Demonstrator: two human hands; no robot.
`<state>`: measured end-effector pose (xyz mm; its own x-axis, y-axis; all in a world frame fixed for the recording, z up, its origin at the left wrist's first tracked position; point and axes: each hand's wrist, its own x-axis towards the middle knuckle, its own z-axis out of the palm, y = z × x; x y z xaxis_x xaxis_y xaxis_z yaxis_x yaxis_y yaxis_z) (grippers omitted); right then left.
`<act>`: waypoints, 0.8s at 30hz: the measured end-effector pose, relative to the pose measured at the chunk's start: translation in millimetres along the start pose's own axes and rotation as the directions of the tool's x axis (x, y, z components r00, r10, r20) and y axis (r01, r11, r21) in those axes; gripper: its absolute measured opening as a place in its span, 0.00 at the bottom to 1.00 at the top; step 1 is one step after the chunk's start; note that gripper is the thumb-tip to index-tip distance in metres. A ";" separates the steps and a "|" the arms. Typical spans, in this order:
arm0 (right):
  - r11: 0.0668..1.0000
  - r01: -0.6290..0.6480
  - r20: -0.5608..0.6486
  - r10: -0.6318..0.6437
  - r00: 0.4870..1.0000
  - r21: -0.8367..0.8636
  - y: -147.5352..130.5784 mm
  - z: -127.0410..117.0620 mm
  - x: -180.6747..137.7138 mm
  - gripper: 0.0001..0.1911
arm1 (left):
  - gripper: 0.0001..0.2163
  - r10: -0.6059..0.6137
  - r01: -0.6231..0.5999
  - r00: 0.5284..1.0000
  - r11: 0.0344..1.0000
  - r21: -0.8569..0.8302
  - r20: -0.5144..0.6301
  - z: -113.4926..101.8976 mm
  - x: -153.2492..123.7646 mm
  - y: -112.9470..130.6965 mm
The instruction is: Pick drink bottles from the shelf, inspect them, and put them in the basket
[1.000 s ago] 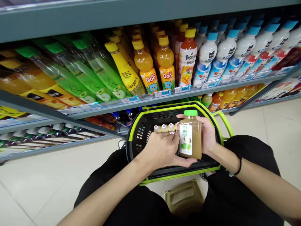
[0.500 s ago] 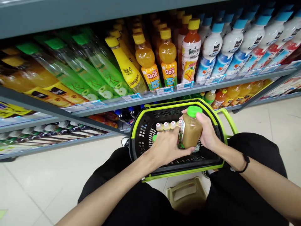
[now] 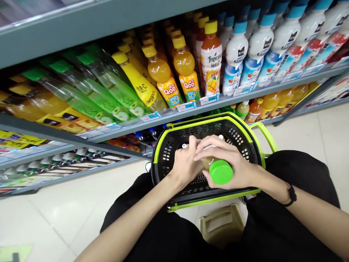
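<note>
A plastic bottle of brownish juice (image 3: 208,162) with a green cap (image 3: 221,172) is held over a black shopping basket (image 3: 173,138) with lime edging. The bottle lies tilted, its cap toward me. My right hand (image 3: 235,160) is wrapped round it near the cap, fingers over its upper side. At the bottle's far end my left hand (image 3: 185,162) is closed with curled fingers, touching the bottle; its grip is partly hidden. Small bottles with white caps (image 3: 184,146) show in the basket behind my hands, mostly covered.
A shelf edge (image 3: 127,128) with price tags runs beyond the basket. On it stand green-capped bottles (image 3: 114,100), orange Qoo bottles (image 3: 187,71), a Tropicana bottle (image 3: 211,60) and white blue-capped bottles (image 3: 236,54). A beige stool (image 3: 223,222) sits between my black-clad legs.
The juice bottle has tipped from nearly upright to lying with its cap toward me. My right hand has shifted over it, and my left hand has moved to its far end.
</note>
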<state>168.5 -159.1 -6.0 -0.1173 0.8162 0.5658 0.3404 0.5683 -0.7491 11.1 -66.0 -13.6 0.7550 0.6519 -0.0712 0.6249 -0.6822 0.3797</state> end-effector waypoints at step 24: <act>0.940 -0.240 -0.252 0.300 0.920 0.243 5.3 3.9 2.3 0.08 | 0.24 0.317 -0.314 0.948 0.948 -0.059 0.041 -7.8 8.8 -26.5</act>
<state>166.4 -153.8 -10.0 0.2289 0.8950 0.3829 0.1212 0.3640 -0.9235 -0.3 -39.6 -17.1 0.9215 0.3882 0.0152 0.3432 -0.8317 0.4365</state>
